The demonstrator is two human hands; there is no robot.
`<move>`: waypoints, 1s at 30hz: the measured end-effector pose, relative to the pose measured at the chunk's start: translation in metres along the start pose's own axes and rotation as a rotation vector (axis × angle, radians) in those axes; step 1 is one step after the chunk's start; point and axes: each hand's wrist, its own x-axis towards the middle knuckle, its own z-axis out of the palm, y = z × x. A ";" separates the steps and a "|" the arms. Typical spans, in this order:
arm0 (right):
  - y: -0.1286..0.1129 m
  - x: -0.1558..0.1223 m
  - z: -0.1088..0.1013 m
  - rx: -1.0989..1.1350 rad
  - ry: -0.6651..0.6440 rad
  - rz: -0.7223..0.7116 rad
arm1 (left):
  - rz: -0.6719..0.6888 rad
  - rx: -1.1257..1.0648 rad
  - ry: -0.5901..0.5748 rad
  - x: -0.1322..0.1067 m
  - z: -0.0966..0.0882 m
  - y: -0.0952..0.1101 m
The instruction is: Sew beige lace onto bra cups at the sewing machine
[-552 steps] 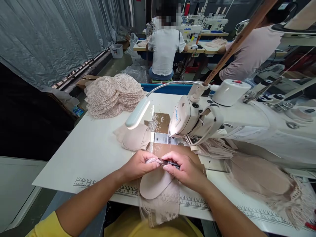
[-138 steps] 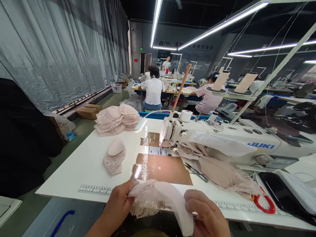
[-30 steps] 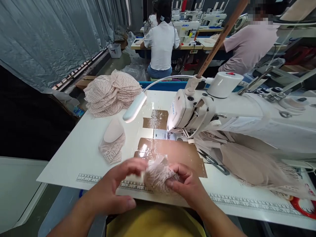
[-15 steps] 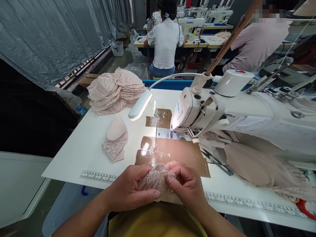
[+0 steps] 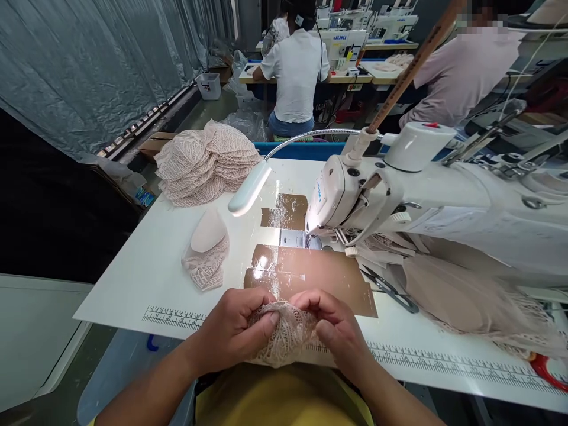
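A bunched piece of beige lace fabric is held between my two hands at the table's front edge. My left hand pinches its left side, thumb on top. On the right side, the fingers of my right hand grip the upper edge of the lace. Just beyond lies a brown taped patch on the white table, in front of the sewing machine. To the left rests another lace piece with a smooth beige pad on top.
A stack of lace pieces stands at the back left. Black scissors lie right of the patch, beside a heap of beige fabric. A lamp arches over the table. Red-handled scissors sit at the right edge. Two people work beyond.
The lace has been spread wider and now bulges down toward me. My left thumb has moved up onto its upper part, and my right fingers have shifted slightly along the edge.
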 end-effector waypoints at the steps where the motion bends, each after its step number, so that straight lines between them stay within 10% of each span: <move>1: -0.001 0.001 0.000 -0.008 0.012 -0.022 | 0.001 0.003 -0.004 0.000 0.001 0.001; 9: -0.019 0.010 0.010 -0.469 0.063 -0.060 | 0.019 -0.007 -0.047 0.006 0.006 0.006; 30: -0.024 0.009 -0.010 -0.318 -0.063 0.101 | -0.052 -0.235 -0.155 0.023 0.006 0.006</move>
